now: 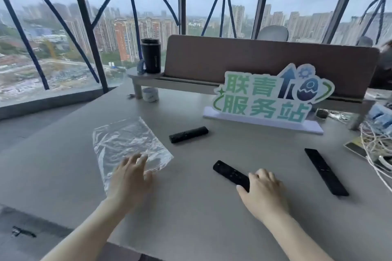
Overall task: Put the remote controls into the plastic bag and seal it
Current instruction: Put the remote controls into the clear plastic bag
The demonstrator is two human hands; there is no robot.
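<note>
Remote controls, three of them, all black, spread over a pale grey tabletop [191, 207]: short remote [188, 134] farthest off, middle remote [230, 174] near centre, long remote [325, 171] off to the right, each well apart from the others. Clear plastic bag [127, 146] flat and crinkled on the left, empty. Left hand [129, 178] spread wide, fingers splayed, resting on the bag's near edge, holding nothing. Right hand [264, 191] curled over the near end of the middle remote, thumb against its side, grip closing on it though whether it is lifted cannot be told.

High-rise room, floor-to-ceiling glass with dark slanted steel struts, grey sky and apartment towers beyond. Brown padded divider [265, 59] along the back of the tabletop, on a low raised shelf [148, 77].

Standing sign [269, 99] on a white base, green characters reading 联青服务站, with a blue arrow, a gear and a cracked egg graphic. Black tumbler [151, 56] on the shelf's rounded end, lettering on it too small to read. Roll of tape [150, 94] under that shelf. Tangle of white cables [375, 144] crowding the right edge, close beside the long remote.
</note>
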